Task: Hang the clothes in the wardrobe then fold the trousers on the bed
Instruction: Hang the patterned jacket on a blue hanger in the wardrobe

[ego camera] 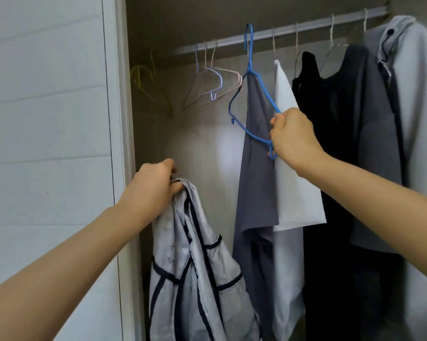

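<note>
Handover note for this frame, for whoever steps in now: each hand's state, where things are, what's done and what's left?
Left hand grips the pale dark-trimmed garment, which is not on a hanger.
Right hand holds the empty blue hanger, hook up by the rail.
Done: several clothes hang on the rail.
Left: hang this garment, then fold the trousers on the bed; neither is in view.

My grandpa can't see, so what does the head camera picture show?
A person's right hand holds an empty blue hanger by the wardrobe rail, while the left hand grips a pale shirt with dark trim. Grey, white and black clothes already hang there.
</note>
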